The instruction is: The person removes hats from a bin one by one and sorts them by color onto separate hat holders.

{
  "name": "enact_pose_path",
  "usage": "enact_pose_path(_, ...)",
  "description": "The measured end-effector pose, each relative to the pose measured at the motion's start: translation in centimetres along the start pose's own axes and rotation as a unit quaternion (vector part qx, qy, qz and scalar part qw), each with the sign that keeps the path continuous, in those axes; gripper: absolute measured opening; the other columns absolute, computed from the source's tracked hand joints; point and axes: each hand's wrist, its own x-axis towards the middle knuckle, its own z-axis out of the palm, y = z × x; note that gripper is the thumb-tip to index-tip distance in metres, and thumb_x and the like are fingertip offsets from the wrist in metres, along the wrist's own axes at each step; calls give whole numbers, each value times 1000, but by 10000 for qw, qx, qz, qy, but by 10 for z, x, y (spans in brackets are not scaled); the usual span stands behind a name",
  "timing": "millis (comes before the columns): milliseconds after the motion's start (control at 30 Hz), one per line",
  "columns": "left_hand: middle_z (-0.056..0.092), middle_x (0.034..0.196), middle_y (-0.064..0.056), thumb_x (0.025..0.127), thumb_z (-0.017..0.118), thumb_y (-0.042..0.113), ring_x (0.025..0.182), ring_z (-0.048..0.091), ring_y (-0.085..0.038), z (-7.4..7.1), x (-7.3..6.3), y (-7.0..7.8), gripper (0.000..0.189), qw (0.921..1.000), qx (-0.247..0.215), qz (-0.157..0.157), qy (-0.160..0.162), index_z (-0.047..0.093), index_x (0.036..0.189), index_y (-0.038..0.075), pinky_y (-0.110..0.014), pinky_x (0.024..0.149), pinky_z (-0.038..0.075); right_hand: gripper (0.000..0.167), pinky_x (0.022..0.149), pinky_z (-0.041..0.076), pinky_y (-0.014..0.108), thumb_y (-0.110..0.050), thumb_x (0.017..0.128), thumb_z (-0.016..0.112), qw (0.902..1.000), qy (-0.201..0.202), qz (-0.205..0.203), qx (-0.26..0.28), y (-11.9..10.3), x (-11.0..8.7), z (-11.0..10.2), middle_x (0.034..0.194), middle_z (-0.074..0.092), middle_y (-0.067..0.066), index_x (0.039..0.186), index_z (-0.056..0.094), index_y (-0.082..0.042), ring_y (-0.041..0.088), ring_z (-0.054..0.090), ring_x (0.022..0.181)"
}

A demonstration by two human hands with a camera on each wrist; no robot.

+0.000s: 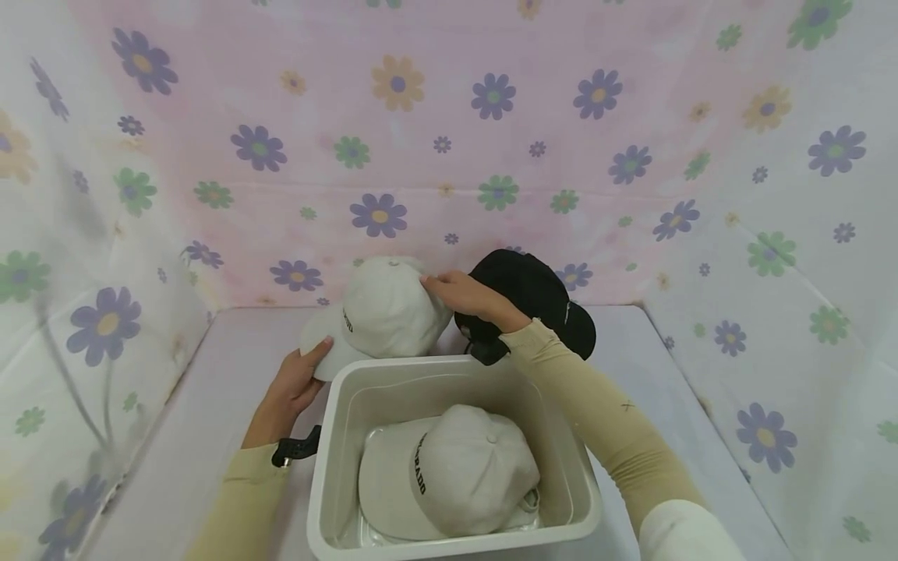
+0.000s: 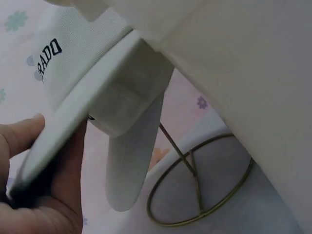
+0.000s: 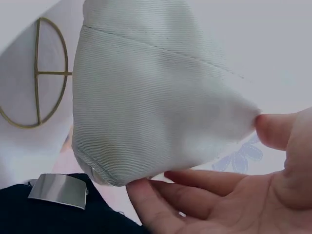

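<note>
A white cap (image 1: 393, 304) with dark lettering is held behind the bin, its brim pointing left. My left hand (image 1: 291, 386) pinches the brim between thumb and fingers. At the right side of the crown, my right hand (image 1: 470, 298) grips the fabric, the thumb (image 3: 275, 131) on one side and fingers below. Under the held cap, the left wrist view shows a second pale brim (image 2: 127, 178), above a brass-coloured wire stand (image 2: 195, 173) with a round base. Most of that lower cap is hidden by the held one.
A beige plastic bin (image 1: 403, 365) stands in front, and another off-white lettered cap (image 1: 477, 475) lies inside it. Right of the held cap is a black cap (image 1: 519, 284) with a metal strap buckle (image 3: 58, 190). Flower-patterned cloth walls (image 1: 435, 167) enclose the table.
</note>
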Motion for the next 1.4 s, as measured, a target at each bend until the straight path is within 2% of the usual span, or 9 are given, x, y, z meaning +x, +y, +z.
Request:
enact_pose_path(167, 56, 116, 15, 107, 50, 33, 107, 58, 5, -2, 0, -1, 66, 9994, 112, 298, 140, 22, 155, -1, -14, 96, 49, 53, 85, 40, 34, -44, 111, 33, 9997, -114, 195, -82, 0, 1, -2, 87, 45, 4, 105, 61, 1, 20, 47, 90)
enact_pose_path(367, 63, 109, 18, 107, 53, 28, 105, 61, 4, -8, -3, 10, 38, 9967, -36, 798, 130, 41, 137, 8, -14, 92, 51, 51, 88, 44, 33, -44, 110, 37, 9992, -108, 364, -76, -3, -1, -5, 98, 53, 3, 110, 64, -1, 18, 53, 97)
enact_pose_path(533, 66, 110, 13, 106, 55, 21, 105, 65, 1, -6, -1, 24, 23, 9915, -507, 1192, -88, 47, 125, 14, -15, 91, 53, 52, 85, 50, 34, -46, 108, 44, 9980, 186, 461, 379, -3, 0, -11, 83, 49, 0, 97, 66, 0, 15, 53, 81)
enact_pose_path(700, 67, 109, 10, 104, 57, 20, 102, 67, -1, -3, 3, 36, 23, 9868, -861, 1357, -203, 48, 124, 13, -16, 88, 54, 49, 100, 53, 40, -42, 108, 48, 9934, 214, 661, 914, -7, -3, -17, 104, 62, 7, 113, 69, 2, 21, 64, 97)
enact_pose_path(867, 67, 109, 9, 103, 58, 21, 101, 67, -1, -1, 8, 40, 25, 9882, -911, 1223, -144, 47, 125, 13, -16, 87, 55, 46, 102, 49, 43, -39, 109, 46, 9821, 146, 566, 1792, -7, 0, -19, 80, 48, 5, 79, 50, -4, 19, 53, 78)
enact_pose_path(1000, 67, 109, 10, 103, 59, 24, 101, 67, -1, -1, 12, 41, 28, 9904, -743, 1164, -56, 47, 126, 13, -16, 86, 55, 45, 108, 46, 43, -40, 109, 46, 9611, 157, 540, 2704, -6, 4, -20, 108, 60, 9, 115, 58, 3, 21, 61, 102)
enact_pose_path(1100, 66, 108, 10, 103, 59, 25, 100, 66, -1, -1, 15, 41, 29, 9922, -580, 1099, -17, 47, 126, 13, -16, 84, 55, 66, 113, 44, 47, -43, 108, 47, 9471, 133, 605, 3148, -6, 6, -21, 151, 47, 15, 158, 30, -5, 30, 54, 133)
enact_pose_path(1167, 66, 106, 11, 103, 59, 25, 99, 65, 0, -1, 16, 41, 28, 9935, -470, 1041, 27, 47, 125, 13, -16, 84, 55, 69, 113, 43, 48, -45, 107, 48, 9447, 119, 621, 3218, -5, 7, -21, 157, 41, 16, 160, 26, -6, 32, 51, 137)
enact_pose_path(1400, 63, 108, 13, 103, 59, 28, 102, 62, 2, -3, 22, 38, 40, 9960, -160, 880, 32, 44, 133, 7, -14, 87, 53, 58, 103, 46, 38, -37, 105, 57, 9794, -163, 203, 2003, 7, 6, -20, 131, 50, 15, 140, 43, 6, 26, 53, 120)
